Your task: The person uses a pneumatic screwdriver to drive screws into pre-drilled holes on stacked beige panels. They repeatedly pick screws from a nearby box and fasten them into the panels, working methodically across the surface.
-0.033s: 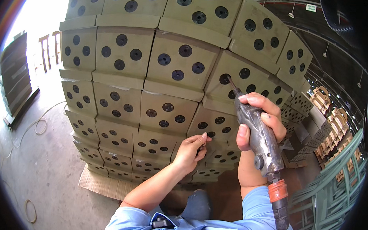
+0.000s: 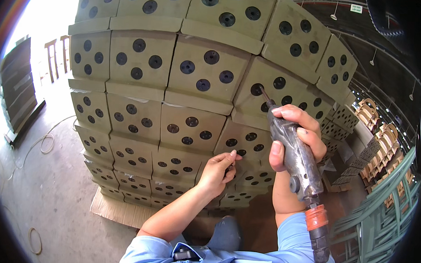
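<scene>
My right hand point(image 2: 299, 137) is wrapped round a worn grey pneumatic screwdriver point(image 2: 298, 158) with an orange collar at its lower end. Its thin bit points up and left, and the tip meets a round black disc point(image 2: 257, 89) on an olive-green panel point(image 2: 253, 107). Lower and to the left, my left hand point(image 2: 218, 171) is closed, thumb and fingers drawn together. Something small and dark shows between its curled fingers, too hidden to name. Just beside the fingertips lies another black disc point(image 2: 241, 153) on a lower panel.
Rows of stacked olive-green blocks point(image 2: 138, 78) with black discs fill the middle. Cardboard point(image 2: 119, 211) lies under the stack. A thin hose point(image 2: 48, 137) curls on the floor at left. Green slats point(image 2: 379, 202) and wooden chair frames point(image 2: 386, 142) stand at right.
</scene>
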`<state>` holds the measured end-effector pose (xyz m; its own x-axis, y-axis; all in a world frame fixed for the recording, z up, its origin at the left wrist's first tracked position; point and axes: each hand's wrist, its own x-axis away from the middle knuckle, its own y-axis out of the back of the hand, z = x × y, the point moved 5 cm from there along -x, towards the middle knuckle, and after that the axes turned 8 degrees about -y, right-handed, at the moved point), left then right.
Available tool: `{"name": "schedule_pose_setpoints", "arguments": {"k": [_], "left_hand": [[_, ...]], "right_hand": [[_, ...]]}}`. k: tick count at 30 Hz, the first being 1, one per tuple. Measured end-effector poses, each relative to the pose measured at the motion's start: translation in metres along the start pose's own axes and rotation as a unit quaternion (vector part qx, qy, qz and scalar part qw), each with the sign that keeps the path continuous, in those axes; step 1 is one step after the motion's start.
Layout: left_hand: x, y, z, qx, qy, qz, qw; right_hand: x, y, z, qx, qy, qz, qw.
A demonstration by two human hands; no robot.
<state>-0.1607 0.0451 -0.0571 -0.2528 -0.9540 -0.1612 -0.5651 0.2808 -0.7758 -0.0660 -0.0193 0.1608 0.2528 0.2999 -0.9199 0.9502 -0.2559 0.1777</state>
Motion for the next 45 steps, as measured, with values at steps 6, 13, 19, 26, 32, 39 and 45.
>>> {"name": "schedule_pose_setpoints", "arguments": {"k": [6,13,19,26,32,39,45], "left_hand": [[0.003,-0.014,-0.018,0.037,-0.044,0.001,0.998],[0.005,-0.024,-0.033,0.090,-0.094,-0.005,0.992],[0.004,-0.049,-0.051,0.119,-0.123,0.000,0.985],[0.007,-0.084,-0.042,0.134,-0.104,0.030,0.985],[0.011,-0.107,-0.024,0.110,-0.082,0.053,0.989],[-0.003,-0.106,-0.014,0.111,-0.071,0.055,0.990],[-0.009,-0.105,-0.012,0.106,-0.049,0.042,0.992]], "right_hand": [[-0.002,0.004,-0.004,-0.014,0.020,0.015,1.000],[-0.004,0.015,0.012,-0.023,-0.008,-0.017,1.000],[0.009,0.057,0.089,-0.101,-0.048,-0.122,0.986],[0.034,0.086,0.118,-0.159,-0.065,-0.161,0.972],[0.042,0.105,0.116,-0.140,-0.051,-0.148,0.978],[0.050,0.115,0.106,-0.153,-0.071,-0.144,0.975],[0.053,0.114,0.099,-0.156,-0.067,-0.143,0.975]]}}
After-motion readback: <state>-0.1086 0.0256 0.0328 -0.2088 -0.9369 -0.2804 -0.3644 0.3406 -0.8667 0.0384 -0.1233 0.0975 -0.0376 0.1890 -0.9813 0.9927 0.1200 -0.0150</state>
